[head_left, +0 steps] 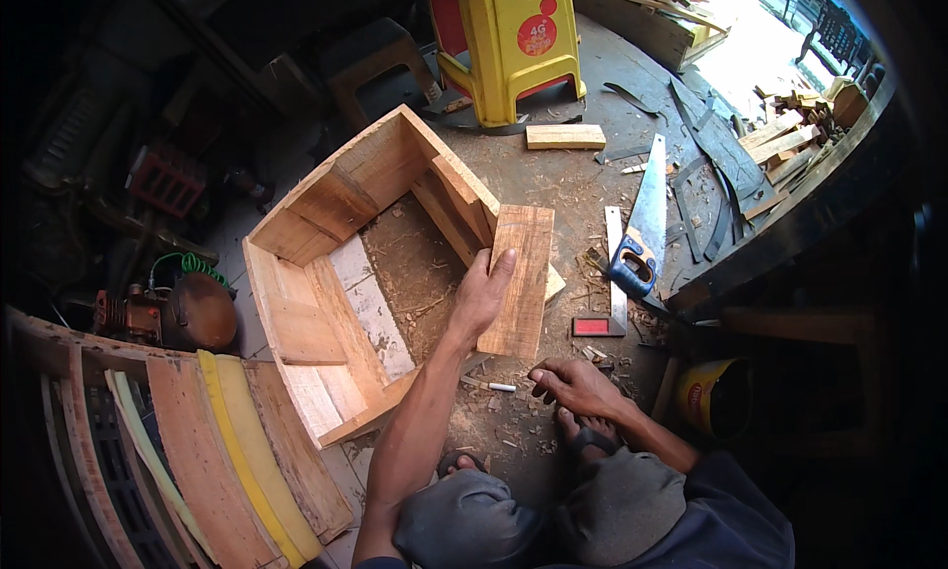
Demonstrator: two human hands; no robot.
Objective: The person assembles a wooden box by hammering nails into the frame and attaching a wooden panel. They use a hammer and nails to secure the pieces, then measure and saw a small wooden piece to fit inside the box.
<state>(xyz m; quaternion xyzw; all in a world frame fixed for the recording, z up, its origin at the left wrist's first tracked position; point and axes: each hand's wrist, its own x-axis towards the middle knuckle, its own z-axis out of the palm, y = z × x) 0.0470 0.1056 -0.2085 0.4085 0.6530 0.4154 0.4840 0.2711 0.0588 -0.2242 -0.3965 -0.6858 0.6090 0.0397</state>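
Observation:
My left hand [481, 297] grips the edge of a short, flat wooden board [523, 292], thumb on its upper face. The board stands tilted against the near right side of a wooden frame [311, 322], an open box-like form of joined planks resting on the floor. My right hand [578, 385] hovers above the floor by my foot, apart from the board, with its fingers curled in; whatever they may hold is hidden. Between the hands, a small white stick [502, 387] lies on the floor.
Right of the board lie a try square [617, 253] and a handsaw [647, 218]. Beyond are a wood block [565, 136] and a yellow plastic stool [513, 55]. Scrap wood [790, 134] piles up at far right. Curved planks [197, 441] lie at lower left, near a compressor [188, 312].

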